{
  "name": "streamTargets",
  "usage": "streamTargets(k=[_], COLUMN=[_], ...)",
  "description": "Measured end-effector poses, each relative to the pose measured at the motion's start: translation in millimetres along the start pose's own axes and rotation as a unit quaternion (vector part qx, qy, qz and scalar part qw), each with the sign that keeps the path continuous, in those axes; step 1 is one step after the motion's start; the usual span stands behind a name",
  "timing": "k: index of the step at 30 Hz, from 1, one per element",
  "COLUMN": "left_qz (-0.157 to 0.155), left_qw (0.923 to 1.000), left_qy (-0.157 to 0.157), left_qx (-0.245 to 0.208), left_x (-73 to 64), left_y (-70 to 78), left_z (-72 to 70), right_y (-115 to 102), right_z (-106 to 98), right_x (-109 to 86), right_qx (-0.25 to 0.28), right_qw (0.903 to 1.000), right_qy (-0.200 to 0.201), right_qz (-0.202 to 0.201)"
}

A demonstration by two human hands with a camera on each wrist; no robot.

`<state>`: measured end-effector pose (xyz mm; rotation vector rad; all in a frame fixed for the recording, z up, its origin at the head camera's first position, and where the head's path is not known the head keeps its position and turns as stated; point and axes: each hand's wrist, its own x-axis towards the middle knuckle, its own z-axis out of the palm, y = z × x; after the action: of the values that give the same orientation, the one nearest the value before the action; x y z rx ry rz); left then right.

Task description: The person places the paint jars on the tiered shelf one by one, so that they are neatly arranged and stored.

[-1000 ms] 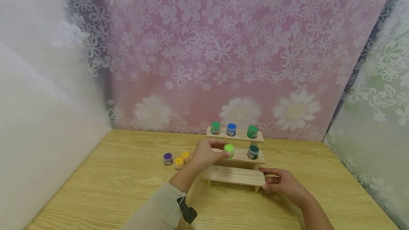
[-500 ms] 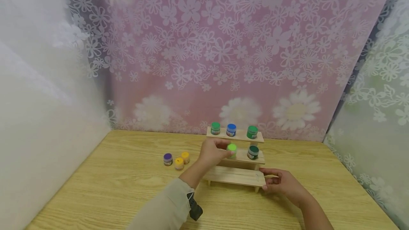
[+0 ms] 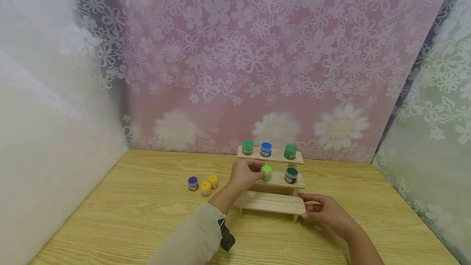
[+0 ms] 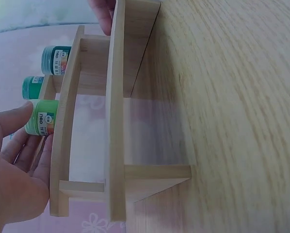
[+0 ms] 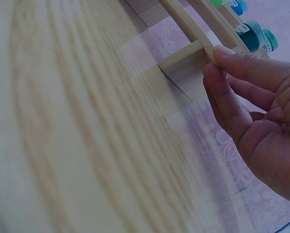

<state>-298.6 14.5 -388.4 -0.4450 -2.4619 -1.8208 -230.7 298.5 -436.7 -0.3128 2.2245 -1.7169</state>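
Note:
My left hand [image 3: 244, 175] holds a light green paint jar [image 3: 266, 172] between thumb and fingers at the middle tier of a three-tier wooden rack [image 3: 268, 203]. In the left wrist view the base of this jar [image 4: 42, 117] is right at the shelf board. To its right on that tier stands a dark green jar [image 3: 291, 175]. My right hand [image 3: 329, 215] pinches the right end of the lowest tier, its thumb [image 5: 225, 50] at the board's corner. The top tier bears a green jar [image 3: 247, 147], a blue jar [image 3: 266, 149] and another green jar [image 3: 290, 151].
Left of the rack, a purple-lidded jar [image 3: 193, 183] and two yellow jars, one nearer [image 3: 206, 189] and one behind [image 3: 213, 181], stand on the wood-grain table [image 3: 147, 212]. A pink flowered curtain [image 3: 228, 72] hangs behind, with pale sheets at both sides.
My left hand has moved slightly right and farther over the rack, bringing the light green jar to the middle tier beside the dark green one. The right hand has stayed in place.

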Motion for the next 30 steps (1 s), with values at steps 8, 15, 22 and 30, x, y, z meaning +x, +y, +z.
streamTargets(k=[8, 15, 22, 30], left_qz=[-0.002, -0.024, -0.043, -0.046], left_qw=[1.0000, 0.9993, 0.9963, 0.9940], left_qy=[-0.006, 0.000, -0.008, -0.006], left_qx=[0.000, -0.030, -0.074, -0.099], left_x=[-0.1, -6.2, -17.8, -26.4], left_y=[0.9, 1.1, 2.4, 3.4], left_z=[-1.9, -7.1, -16.5, -27.5], right_y=[0.7, -2.4, -2.9, -1.3], right_z=[-0.2, 1.3, 1.7, 0.8], right_x=[1.9, 1.6, 1.3, 0.8], right_qx=[0.001, -0.009, -0.003, -0.002], right_qw=[1.0000, 0.9999, 1.0000, 1.0000], right_qy=[-0.001, 0.002, -0.002, 0.000], right_qz=[0.000, 0.006, 0.008, 0.007])
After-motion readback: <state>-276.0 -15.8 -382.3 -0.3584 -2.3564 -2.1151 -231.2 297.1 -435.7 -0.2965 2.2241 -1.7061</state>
